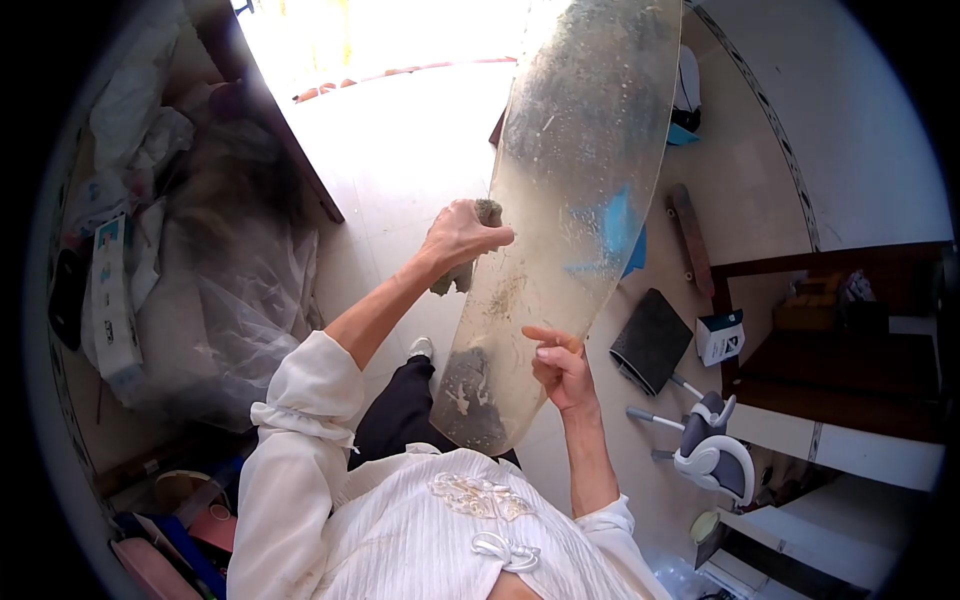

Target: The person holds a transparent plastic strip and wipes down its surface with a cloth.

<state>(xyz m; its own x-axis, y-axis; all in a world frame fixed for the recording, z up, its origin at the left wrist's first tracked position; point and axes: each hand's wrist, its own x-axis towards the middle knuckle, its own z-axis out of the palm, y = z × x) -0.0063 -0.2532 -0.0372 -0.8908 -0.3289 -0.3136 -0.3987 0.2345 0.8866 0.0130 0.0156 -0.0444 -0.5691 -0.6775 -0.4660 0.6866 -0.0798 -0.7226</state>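
Note:
A long, cloudy, see-through sheet with a rounded lower end runs from the top of the view down to my lap, with dark stains and scratches on it. My left hand is closed on a grey-green cloth at the sheet's left edge. Part of the cloth shows above the fingers and part hangs below them. My right hand is at the sheet's lower right edge, index finger stretched across its face and the other fingers curled. Nothing separate from the sheet shows in that hand.
Plastic-wrapped items and a long white box stand at the left. To the right are a skateboard, a dark folded mat, a small white box and a grey-and-white chair-like item. A shoe shows below.

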